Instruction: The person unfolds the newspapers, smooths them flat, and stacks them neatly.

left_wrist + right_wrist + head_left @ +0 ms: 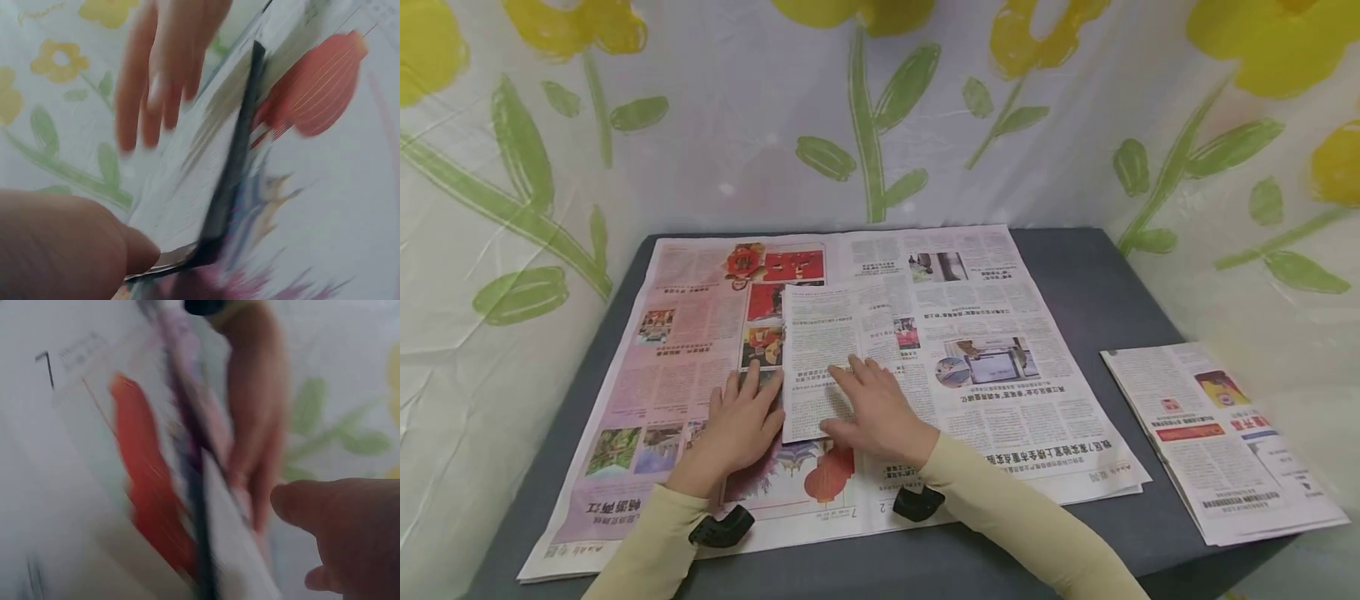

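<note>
A small folded rectangle of newsprint (pixel 820 333) lies on a spread newspaper (pixel 992 417), partly covered by my right hand. My left hand (pixel 737 429) rests along its left edge with the fingers stretched forward. My right hand (pixel 880 412) lies over its right part, fingers spread and the thumb near its front edge. In the left wrist view, my left thumb (pixel 140 247) is right at a corner of the rectangle, whose side looks dark and blurred. The right wrist view is also blurred; there my right hand (pixel 350 534) reaches in beside the rectangle's pale face (pixel 231 537).
The newspaper covers most of a dark grey table (pixel 1060 275). A folded stack of newspapers (pixel 1217 450) sits at the table's right edge. A flowered curtain (pixel 715 167) encloses the back and sides. Each wrist wears a black band (pixel 722 527).
</note>
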`<state>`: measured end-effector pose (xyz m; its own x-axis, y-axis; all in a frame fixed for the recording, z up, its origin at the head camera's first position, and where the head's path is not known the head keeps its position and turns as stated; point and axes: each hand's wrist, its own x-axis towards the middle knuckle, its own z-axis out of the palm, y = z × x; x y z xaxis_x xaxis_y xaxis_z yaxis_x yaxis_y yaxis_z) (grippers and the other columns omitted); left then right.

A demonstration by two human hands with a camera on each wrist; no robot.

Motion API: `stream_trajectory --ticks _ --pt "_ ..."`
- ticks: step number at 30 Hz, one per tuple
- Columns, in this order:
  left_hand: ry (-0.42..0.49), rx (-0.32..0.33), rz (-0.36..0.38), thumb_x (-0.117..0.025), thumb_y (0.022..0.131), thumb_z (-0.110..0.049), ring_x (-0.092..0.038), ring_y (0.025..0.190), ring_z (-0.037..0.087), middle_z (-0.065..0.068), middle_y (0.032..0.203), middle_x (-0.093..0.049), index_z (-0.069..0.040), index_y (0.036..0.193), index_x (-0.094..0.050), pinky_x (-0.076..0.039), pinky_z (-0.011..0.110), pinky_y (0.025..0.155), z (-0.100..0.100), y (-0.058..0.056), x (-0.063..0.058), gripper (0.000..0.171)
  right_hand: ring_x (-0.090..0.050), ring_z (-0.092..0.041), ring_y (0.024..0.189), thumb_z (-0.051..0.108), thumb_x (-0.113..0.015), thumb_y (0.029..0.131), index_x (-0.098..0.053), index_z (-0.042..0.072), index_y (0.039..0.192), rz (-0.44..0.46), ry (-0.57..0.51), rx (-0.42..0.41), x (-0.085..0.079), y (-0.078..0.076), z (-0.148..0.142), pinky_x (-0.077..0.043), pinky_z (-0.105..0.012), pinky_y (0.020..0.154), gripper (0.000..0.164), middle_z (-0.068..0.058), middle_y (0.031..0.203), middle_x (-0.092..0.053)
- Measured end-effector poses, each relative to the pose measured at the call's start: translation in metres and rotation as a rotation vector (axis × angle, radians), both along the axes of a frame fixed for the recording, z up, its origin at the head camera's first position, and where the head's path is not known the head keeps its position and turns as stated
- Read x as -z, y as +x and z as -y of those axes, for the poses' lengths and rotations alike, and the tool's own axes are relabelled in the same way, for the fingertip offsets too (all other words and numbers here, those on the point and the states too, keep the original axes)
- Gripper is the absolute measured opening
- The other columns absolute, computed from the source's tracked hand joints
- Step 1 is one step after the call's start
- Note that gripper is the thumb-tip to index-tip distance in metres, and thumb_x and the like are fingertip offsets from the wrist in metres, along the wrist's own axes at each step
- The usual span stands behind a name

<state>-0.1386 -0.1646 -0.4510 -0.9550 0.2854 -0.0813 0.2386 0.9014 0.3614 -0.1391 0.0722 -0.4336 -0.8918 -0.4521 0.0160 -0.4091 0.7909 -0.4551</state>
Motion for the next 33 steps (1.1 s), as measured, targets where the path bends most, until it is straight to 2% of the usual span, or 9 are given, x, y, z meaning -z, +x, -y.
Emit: stream_trajectory --ticks 5,8,11,15,22,27,33 --pt "-0.013 -0.007 -0.006 -0.048 0.105 -0.021 -0.019 0.148 0.063 0.034 0.163 -0.025 -0.002 0.155 -0.04 -0.018 0.082 0.112 -0.009 0.006 0.011 0.054 -0.02 -0.047 0.156 0.059 -0.064 0.092 -0.036 0.018 0.16 0.047 0.146 0.01 0.023 0.003 0.029 -0.023 -0.067 0.121 0.083 -0.021 0.168 -0.027" --pt "-0.005 -0.016 -0.003 -0.048 0.105 -0.019 -0.017 0.149 0.063 0.033 0.163 -0.025 -0.003 0.155 -0.041 -0.017 0.082 0.112 -0.009 0.008 0.014 0.053 -0.015 -0.047 0.157 0.06 -0.062 0.093 -0.036 0.018 0.16 0.058 0.17 0.028 0.031 0.005 0.035 -0.019 -0.068 0.121 0.083 -0.02 0.169 -0.024" --pt "0.008 -0.024 -0.022 -0.05 0.104 -0.017 -0.017 0.149 0.062 0.032 0.163 -0.027 -0.003 0.154 -0.042 -0.016 0.082 0.112 -0.009 0.008 0.014 0.053 -0.013 -0.046 0.158 0.057 -0.061 0.095 -0.036 0.017 0.16 0.064 0.155 0.039 0.031 0.005 0.036 -0.017 -0.069 0.122 0.08 -0.019 0.17 -0.023" --pt "0.012 -0.023 -0.045 -0.051 0.103 -0.017 -0.018 0.149 0.062 0.032 0.163 -0.028 -0.003 0.154 -0.044 -0.016 0.083 0.111 -0.008 0.009 0.013 0.053 -0.015 -0.045 0.158 0.053 -0.06 0.096 -0.036 0.016 0.16 0.062 0.147 0.045 0.028 0.003 0.036 -0.018 -0.067 0.122 0.077 -0.017 0.169 -0.025" --pt "0.011 -0.032 -0.025 -0.049 0.105 -0.02 -0.016 0.15 0.061 0.031 0.164 -0.025 -0.003 0.155 -0.041 -0.015 0.082 0.112 -0.006 0.009 0.015 0.054 -0.026 -0.04 0.156 0.043 -0.057 0.102 -0.041 0.017 0.157 0.016 0.155 0.059 0.03 0.002 0.036 -0.025 -0.062 0.121 0.063 -0.012 0.166 -0.035" --pt "0.019 -0.034 -0.026 -0.049 0.105 -0.02 -0.016 0.15 0.062 0.031 0.164 -0.026 -0.003 0.155 -0.041 -0.015 0.083 0.112 -0.004 0.01 0.017 0.053 -0.035 -0.037 0.153 0.032 -0.057 0.103 -0.046 0.017 0.155 -0.02 0.119 0.071 0.032 0.0 0.034 -0.03 -0.059 0.12 0.055 -0.01 0.162 -0.043" --pt "0.021 -0.033 -0.028 -0.049 0.105 -0.02 -0.016 0.15 0.061 0.031 0.164 -0.027 -0.004 0.155 -0.042 -0.016 0.083 0.112 -0.004 0.011 0.019 0.052 -0.042 -0.036 0.149 0.021 -0.06 0.101 -0.049 0.016 0.152 -0.046 0.025 0.085 0.036 -0.003 0.031 -0.034 -0.057 0.118 0.053 -0.012 0.155 -0.052"
